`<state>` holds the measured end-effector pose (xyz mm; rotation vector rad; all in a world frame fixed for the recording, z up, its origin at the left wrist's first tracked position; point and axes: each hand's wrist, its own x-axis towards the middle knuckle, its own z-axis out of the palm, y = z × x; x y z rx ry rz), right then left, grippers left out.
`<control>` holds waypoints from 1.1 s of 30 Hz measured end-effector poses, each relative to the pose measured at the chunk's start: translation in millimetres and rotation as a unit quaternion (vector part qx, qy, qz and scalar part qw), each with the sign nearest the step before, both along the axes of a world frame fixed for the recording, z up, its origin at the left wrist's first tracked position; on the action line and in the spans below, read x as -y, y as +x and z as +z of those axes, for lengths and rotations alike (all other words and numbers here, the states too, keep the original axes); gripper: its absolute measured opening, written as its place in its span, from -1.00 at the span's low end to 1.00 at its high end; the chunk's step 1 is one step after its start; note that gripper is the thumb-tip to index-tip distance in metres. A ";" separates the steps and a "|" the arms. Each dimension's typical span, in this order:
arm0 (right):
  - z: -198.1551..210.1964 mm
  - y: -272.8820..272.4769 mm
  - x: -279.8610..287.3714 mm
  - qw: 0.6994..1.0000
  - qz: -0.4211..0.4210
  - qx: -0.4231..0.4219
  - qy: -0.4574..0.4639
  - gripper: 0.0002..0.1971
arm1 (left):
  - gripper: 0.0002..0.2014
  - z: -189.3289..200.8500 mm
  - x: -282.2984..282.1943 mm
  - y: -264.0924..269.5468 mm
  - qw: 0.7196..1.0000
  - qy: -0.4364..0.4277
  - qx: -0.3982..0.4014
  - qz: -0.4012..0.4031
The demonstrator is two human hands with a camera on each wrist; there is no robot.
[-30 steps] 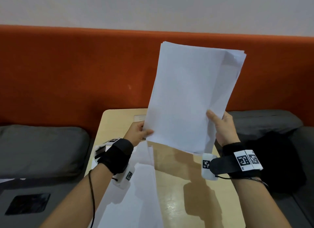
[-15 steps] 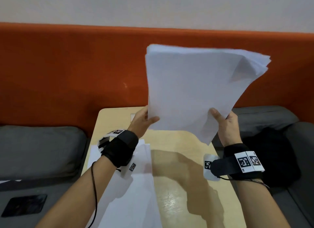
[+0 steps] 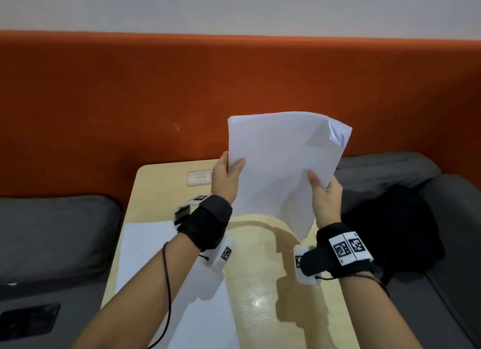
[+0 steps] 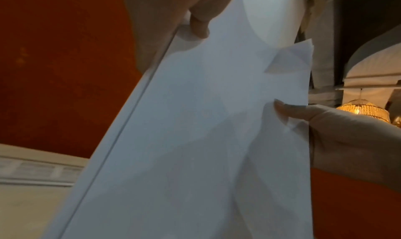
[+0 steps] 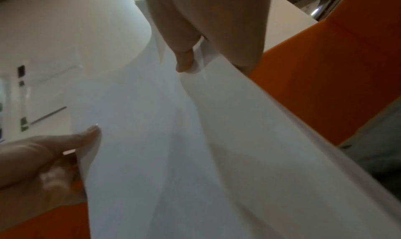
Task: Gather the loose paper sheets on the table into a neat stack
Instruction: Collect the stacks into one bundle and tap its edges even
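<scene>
Sheets (image 5: 195, 139) are pinched at the top edge by the right hand (image 5: 195, 28); the left hand (image 5: 43, 157) grips the opposite edge.

A plain white bundle of paper sheets (image 3: 281, 166) is seen against a burnt-orange upholstered backrest (image 3: 130, 101). Pale beige wood is shown by the table top (image 3: 260, 296) — dark grey by the seat cushions (image 3: 52, 231). Black-and-white square codes are borne by the black wrist straps (image 3: 346, 248).

bundle of white paper sheets (image 3: 281, 166) held upright above the table (image 3: 260, 296), tilted slightly right; top right corner dog-eared, edges uneven (not yet squared). further loose white sheets (image 3: 145, 247) lie flat on the table's left side.
</scene>
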<state>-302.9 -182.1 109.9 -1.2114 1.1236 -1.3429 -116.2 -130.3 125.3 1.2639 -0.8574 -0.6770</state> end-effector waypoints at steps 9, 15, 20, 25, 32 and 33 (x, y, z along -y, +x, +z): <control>-76.7 -23.9 -13.5 0.978 0.047 -0.149 0.140 -0.72 | -0.68 -98.3 -19.2 0.9 0.963 0.246 0.028 -0.110; -33.4 -26.4 0.7 0.990 0.075 -0.099 0.069 -0.78 | -0.73 -82.9 -22.3 17.9 0.970 0.218 0.049 -0.095; -25.9 -23.4 -2.3 0.970 0.192 -0.135 0.063 -0.63 | -0.77 -66.5 -15.4 30.2 0.987 0.152 0.042 0.012; -28.1 -16.3 -4.3 0.956 0.206 -0.196 0.074 -0.78 | -0.86 -62.5 -21.8 38.4 0.987 0.144 0.061 0.039; -16.3 -6.7 -11.7 0.971 0.209 -0.101 0.049 -0.65 | -0.77 -66.3 -35.0 42.8 0.983 0.181 0.024 -0.008; -12.7 -2.9 -13.1 0.975 0.190 -0.115 0.023 -0.64 | -0.72 -66.3 -36.0 43.3 0.981 0.188 0.053 -0.012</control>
